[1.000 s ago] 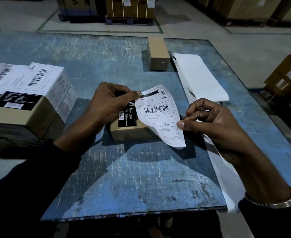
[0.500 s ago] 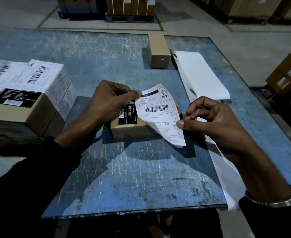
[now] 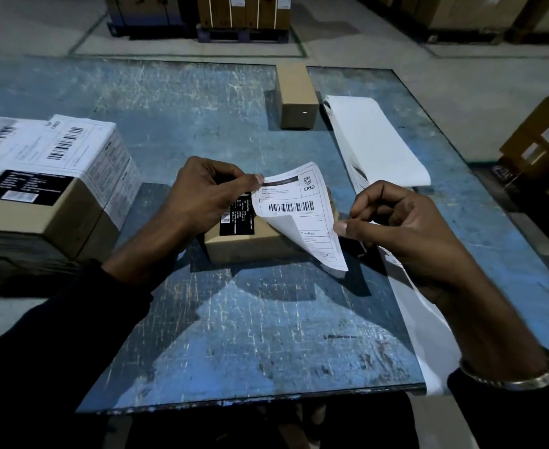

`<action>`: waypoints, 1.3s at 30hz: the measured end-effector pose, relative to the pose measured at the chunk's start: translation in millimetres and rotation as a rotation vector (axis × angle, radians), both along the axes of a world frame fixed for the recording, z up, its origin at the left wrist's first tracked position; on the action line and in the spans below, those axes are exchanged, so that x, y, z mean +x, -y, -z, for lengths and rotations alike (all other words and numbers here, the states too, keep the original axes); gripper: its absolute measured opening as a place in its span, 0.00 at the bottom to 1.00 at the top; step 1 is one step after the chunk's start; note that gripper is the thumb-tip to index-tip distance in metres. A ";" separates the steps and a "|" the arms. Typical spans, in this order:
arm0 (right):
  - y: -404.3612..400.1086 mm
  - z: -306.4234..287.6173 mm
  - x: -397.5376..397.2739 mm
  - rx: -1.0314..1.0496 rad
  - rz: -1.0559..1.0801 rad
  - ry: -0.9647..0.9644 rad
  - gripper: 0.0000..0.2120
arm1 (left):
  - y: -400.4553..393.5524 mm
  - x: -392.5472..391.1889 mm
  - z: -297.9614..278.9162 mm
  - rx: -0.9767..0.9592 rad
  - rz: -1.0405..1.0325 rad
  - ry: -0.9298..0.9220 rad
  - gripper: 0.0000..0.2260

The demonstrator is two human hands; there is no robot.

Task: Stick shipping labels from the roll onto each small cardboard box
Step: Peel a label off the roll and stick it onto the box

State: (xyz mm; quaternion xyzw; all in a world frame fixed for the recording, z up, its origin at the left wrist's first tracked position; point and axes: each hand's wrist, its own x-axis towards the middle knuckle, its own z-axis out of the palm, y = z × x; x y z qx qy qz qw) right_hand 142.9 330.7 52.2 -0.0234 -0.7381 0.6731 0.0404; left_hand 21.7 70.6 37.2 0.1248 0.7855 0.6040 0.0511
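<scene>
Shipping label (image 3: 294, 207) was held in the air between my two hands, just above the small cardboard box (image 3: 244, 244) that sat near the middle of the blue table (image 3: 266, 335). Compared with one second before, the label hardly moved; only its lower left part had curled more under itself, so the blank back side showed. I judged that the peeling was finished and the sticking was not yet started. My left hand (image 3: 201, 199) pinched the upper left corner of the label between thumb and fingers, and my right hand (image 3: 396, 228) pinched its right edge, the other fingers curled. The label hung tilted, its lower corner reaching past the front right of the box, touching it or not I could not tell. A black sticker (image 3: 237, 218) was already on top of this box. The empty backing strip (image 3: 376, 140) lay on the right, and another plain box (image 3: 297, 95) waited at the far side
</scene>
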 end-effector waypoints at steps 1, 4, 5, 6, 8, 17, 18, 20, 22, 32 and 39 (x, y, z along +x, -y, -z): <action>-0.3 0.2 -0.4 -0.011 0.014 -0.020 0.10 | 0.2 -0.3 0.4 0.000 0.000 -0.002 0.08; -1.9 1.7 -1.1 0.085 0.086 -0.137 0.10 | 0.3 1.0 -0.5 -0.004 0.006 -0.002 0.09; -1.0 2.5 -1.2 0.139 0.114 -0.172 0.09 | 0.2 1.4 -0.9 -0.004 0.007 0.000 0.09; 1.0 3.2 -1.1 0.185 0.132 -0.194 0.09 | 0.3 1.6 -1.1 -0.004 0.007 0.002 0.10; 6.5 5.4 -1.3 0.241 0.152 -0.199 0.08 | 1.0 1.8 -1.0 -0.009 0.009 -0.002 0.10; 19.0 20.6 -11.5 0.313 0.083 0.051 0.39 | 1.2 5.3 -1.3 -0.113 0.011 -0.111 0.09; 20.4 19.5 -11.2 0.310 0.041 0.054 0.34 | 1.4 5.2 -1.7 -0.114 0.010 -0.109 0.09; 23.3 15.8 -10.6 0.248 -0.026 0.047 0.19 | 1.2 6.5 -3.4 -0.117 0.001 -0.099 0.10; 23.3 17.3 -10.4 0.218 -0.031 0.051 0.13 | 1.1 8.8 -4.7 -0.125 -0.016 -0.085 0.13; 23.5 20.7 -13.3 0.306 0.077 0.055 0.17 | 5.9 22.4 -4.2 -0.011 0.077 0.095 0.13; 28.0 20.4 -14.7 0.262 0.110 0.040 0.21 | 10.1 24.7 1.9 -0.007 0.188 0.079 0.15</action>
